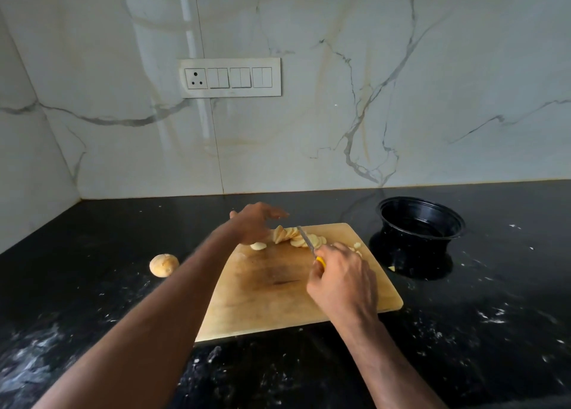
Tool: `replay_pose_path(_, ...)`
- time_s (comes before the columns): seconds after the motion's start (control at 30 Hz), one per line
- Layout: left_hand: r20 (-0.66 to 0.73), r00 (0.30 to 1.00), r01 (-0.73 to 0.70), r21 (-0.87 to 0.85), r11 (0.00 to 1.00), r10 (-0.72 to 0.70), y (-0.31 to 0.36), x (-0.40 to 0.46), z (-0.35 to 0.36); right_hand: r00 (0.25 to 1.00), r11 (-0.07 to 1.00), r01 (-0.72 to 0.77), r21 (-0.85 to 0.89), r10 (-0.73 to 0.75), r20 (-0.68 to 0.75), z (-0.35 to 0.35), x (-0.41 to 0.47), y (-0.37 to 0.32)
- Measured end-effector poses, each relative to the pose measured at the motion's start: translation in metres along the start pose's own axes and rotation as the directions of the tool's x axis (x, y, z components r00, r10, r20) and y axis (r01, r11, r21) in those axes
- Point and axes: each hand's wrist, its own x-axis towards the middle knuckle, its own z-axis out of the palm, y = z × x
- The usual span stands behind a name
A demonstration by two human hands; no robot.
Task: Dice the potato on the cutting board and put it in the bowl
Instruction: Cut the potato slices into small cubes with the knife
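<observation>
a: where's the potato?
b: fanned in slices at the far edge of the board; bowl sits right, apparently empty.
a: hands?
b: right hand grips the knife; left hand hovers over the slices, fingers spread, gripping nothing.
a: advice?
b: stack slices, tuck fingertips, cut strips, then crosswise.

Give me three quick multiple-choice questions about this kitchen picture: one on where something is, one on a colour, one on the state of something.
1. Where is the bowl?
A. On the cutting board
B. On the counter, right of the cutting board
C. Left of the board

2. What colour is the knife handle?
A. Yellow
B. Red
C. Black

3. How does the potato on the board look?
A. Whole
B. Mashed
C. Cut into slices

Answers:
1 B, the bowl stands on the dark counter off the board's right edge.
2 A, yellow shows above the right hand.
3 C, fanned slices lie beside the left hand.
</observation>
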Motion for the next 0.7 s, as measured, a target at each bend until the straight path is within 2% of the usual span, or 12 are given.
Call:
replay_pose_path(0.17,-0.033,0.999,-0.010,0.090,0.996,0.013,0.002,0.008,0.000,1.000,1.000,0.019,0.017,-0.019,-0.006,0.002,0.002,0.001)
replay_pose_path(0.33,-0.114,0.993,0.007,0.040,0.999,-0.002,-0.006,-0.004,-0.008,1.000,0.999,0.019,0.032,-0.018,-0.023,0.001,0.001,0.001)
replay_pose_path(0.47,-0.123,0.992,-0.015,-0.140,0.990,-0.003,-0.012,-0.026,-0.021,0.999,0.999,0.013,0.034,-0.012,-0.034,0.000,-0.001,0.001)
replay_pose_path(0.6,-0.185,0.983,-0.099,-0.452,0.886,0.015,-0.005,-0.057,-0.017,0.999,0.999,0.004,0.043,-0.002,-0.036,-0.001,-0.004,0.001)
replay_pose_path(0.7,-0.207,0.978,-0.112,-0.494,0.862,0.009,0.006,-0.072,0.007,1.000,0.999,-0.001,0.048,0.002,-0.025,-0.003,-0.006,0.001)
